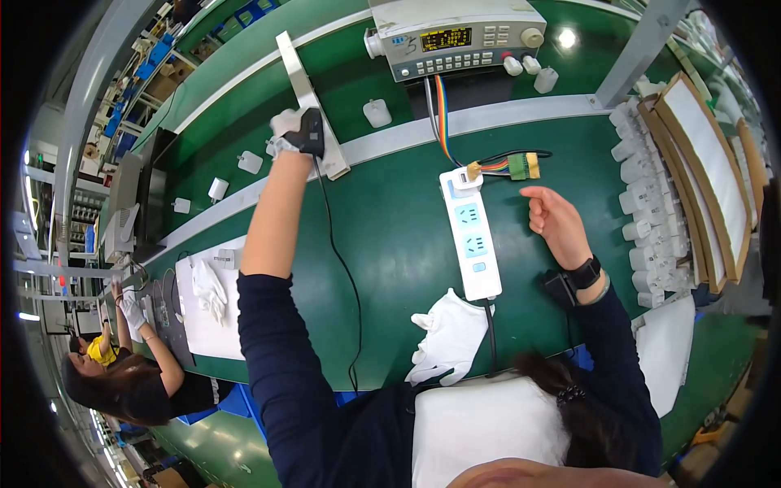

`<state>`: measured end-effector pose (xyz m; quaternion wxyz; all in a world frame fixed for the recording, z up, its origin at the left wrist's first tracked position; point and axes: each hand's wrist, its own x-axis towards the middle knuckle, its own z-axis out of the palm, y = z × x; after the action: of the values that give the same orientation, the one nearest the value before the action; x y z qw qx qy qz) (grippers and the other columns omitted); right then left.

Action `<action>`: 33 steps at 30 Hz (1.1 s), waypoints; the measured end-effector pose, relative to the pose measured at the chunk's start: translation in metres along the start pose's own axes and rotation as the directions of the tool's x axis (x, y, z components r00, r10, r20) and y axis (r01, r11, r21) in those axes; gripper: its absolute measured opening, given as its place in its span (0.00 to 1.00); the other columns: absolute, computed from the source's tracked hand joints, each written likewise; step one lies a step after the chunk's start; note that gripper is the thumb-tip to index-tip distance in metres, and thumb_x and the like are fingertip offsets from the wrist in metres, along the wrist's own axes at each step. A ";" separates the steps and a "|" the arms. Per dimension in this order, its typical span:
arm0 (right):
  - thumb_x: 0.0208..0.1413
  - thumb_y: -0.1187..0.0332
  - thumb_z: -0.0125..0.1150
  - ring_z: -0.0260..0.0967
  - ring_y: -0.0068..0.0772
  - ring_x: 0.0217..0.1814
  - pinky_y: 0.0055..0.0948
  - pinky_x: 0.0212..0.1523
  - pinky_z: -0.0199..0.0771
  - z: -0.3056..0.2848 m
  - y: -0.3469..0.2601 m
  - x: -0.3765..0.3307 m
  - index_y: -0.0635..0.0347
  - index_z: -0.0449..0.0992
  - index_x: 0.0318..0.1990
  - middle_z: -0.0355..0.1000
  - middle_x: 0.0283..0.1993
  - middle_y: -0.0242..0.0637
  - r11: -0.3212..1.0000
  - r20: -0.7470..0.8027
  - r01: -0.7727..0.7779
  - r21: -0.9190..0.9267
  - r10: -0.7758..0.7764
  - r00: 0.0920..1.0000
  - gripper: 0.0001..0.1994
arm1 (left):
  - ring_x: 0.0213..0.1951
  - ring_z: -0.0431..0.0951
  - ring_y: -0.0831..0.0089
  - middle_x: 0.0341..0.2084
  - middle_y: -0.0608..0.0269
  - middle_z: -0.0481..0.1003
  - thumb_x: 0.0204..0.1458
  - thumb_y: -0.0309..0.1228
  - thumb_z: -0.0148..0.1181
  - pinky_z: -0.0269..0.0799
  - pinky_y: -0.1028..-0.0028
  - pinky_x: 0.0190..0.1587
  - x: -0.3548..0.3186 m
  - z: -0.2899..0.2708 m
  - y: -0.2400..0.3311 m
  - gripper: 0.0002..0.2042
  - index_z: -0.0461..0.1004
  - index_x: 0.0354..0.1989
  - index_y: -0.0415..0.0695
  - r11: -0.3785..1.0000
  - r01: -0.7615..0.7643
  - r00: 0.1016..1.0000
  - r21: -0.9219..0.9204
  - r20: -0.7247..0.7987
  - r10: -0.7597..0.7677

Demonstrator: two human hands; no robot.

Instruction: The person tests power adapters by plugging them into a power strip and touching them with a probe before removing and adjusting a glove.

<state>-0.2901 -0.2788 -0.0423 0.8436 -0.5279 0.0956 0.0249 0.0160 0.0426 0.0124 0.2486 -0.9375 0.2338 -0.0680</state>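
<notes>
Half curled, the right hand (561, 228) holds nothing visible; just beyond its fingertips lies a green connector (519, 167), and to its left a white power strip (480, 279) with a white charger (467, 186) at the far end. Well left of that grip, the gloved left hand (288, 128) is beside a pale bar (301, 77), its grasp impossible to tell.

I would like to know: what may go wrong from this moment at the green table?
The black cable hangs from the device on the left hand and crosses the table, so it might snag when that arm moves.

The right hand is close to the green connector; a knock could tug the coloured wires.

The loose white glove lies by the cord of the power strip and might get dragged with it.
</notes>
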 end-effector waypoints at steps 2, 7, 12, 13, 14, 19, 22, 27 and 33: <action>0.64 0.65 0.45 0.52 0.15 0.28 0.16 0.30 0.55 0.006 -0.002 0.005 0.67 0.70 0.49 0.59 0.28 0.23 1.000 -0.040 -0.005 0.004 0.005 0.999 0.15 | 0.36 0.81 0.60 0.29 0.56 0.79 0.46 0.35 0.53 0.76 0.62 0.33 -0.003 0.048 -0.025 0.08 0.80 0.29 0.51 0.988 0.131 0.985 0.087 0.097 -0.139; 0.64 0.65 0.45 0.52 0.14 0.27 0.16 0.30 0.55 0.000 0.004 0.012 0.66 0.71 0.47 0.57 0.27 0.22 0.999 -0.028 -0.003 0.033 0.004 1.000 0.14 | 0.43 0.78 0.57 0.35 0.51 0.78 0.44 0.28 0.55 0.75 0.64 0.40 -0.023 0.070 -0.048 0.09 0.78 0.34 0.45 0.967 0.254 0.950 -0.035 0.194 -0.243; 0.64 0.66 0.46 0.52 0.15 0.27 0.16 0.30 0.56 0.003 0.001 0.014 0.65 0.72 0.46 0.56 0.25 0.22 0.996 -0.054 -0.022 -0.088 0.017 0.998 0.13 | 0.47 0.74 0.74 0.46 0.58 0.73 0.52 0.28 0.57 0.68 0.73 0.51 -0.081 -0.013 0.024 0.21 0.66 0.55 0.38 0.005 -0.097 0.994 -0.995 -0.097 -0.052; 0.64 0.66 0.45 0.52 0.15 0.27 0.16 0.30 0.56 0.001 0.001 0.014 0.65 0.72 0.46 0.56 0.25 0.21 0.996 -0.052 -0.018 -0.091 0.013 0.999 0.13 | 0.48 0.72 0.76 0.48 0.60 0.73 0.52 0.28 0.58 0.67 0.73 0.52 -0.098 -0.039 0.054 0.22 0.65 0.56 0.39 -0.161 -0.159 0.987 -0.974 -0.161 0.000; 0.64 0.66 0.45 0.52 0.14 0.27 0.16 0.31 0.56 0.002 0.001 0.013 0.64 0.72 0.46 0.56 0.25 0.21 0.995 -0.040 -0.012 -0.096 0.008 0.999 0.12 | 0.48 0.72 0.75 0.49 0.60 0.72 0.52 0.26 0.59 0.66 0.74 0.53 -0.114 -0.053 0.076 0.22 0.66 0.56 0.39 -0.261 -0.175 0.979 -0.949 -0.195 0.052; 0.64 0.67 0.46 0.53 0.14 0.28 0.15 0.32 0.57 0.007 0.000 0.012 0.64 0.73 0.46 0.56 0.25 0.21 0.993 -0.010 -0.026 -0.118 0.025 1.000 0.12 | 0.50 0.73 0.73 0.50 0.60 0.73 0.47 0.21 0.61 0.66 0.72 0.54 -0.161 -0.063 0.161 0.23 0.68 0.55 0.41 -0.438 -0.182 0.957 -0.880 -0.260 0.126; 0.63 0.67 0.46 0.54 0.14 0.28 0.15 0.32 0.57 0.008 0.001 0.010 0.64 0.73 0.46 0.58 0.26 0.22 0.987 0.008 -0.006 -0.159 0.007 1.000 0.12 | 0.51 0.73 0.71 0.48 0.60 0.74 0.45 0.21 0.63 0.66 0.71 0.55 -0.168 -0.060 0.178 0.24 0.69 0.54 0.42 -0.334 -0.185 0.953 -0.924 -0.252 0.170; 0.63 0.66 0.47 0.55 0.14 0.29 0.14 0.33 0.58 0.005 0.000 0.010 0.63 0.73 0.46 0.60 0.27 0.22 0.971 0.032 0.024 -0.238 -0.017 0.999 0.12 | 0.50 0.74 0.71 0.47 0.61 0.75 0.42 0.22 0.65 0.67 0.70 0.53 -0.169 -0.061 0.180 0.26 0.69 0.54 0.44 0.021 -0.449 0.873 -0.893 -0.433 0.225; 0.62 0.66 0.49 0.56 0.13 0.29 0.14 0.33 0.58 0.015 -0.002 0.002 0.61 0.74 0.46 0.61 0.28 0.22 0.950 0.045 0.032 -0.310 -0.019 0.999 0.12 | 0.47 0.75 0.66 0.44 0.59 0.76 0.41 0.25 0.65 0.68 0.71 0.48 -0.162 -0.059 0.171 0.26 0.70 0.54 0.45 0.265 -0.688 0.725 -0.676 -0.653 0.218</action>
<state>-0.2855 -0.2659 -0.0346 0.7521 -0.6545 0.0659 0.0397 -0.2103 -0.0375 -0.0232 -0.3376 -0.7629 0.5478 -0.0630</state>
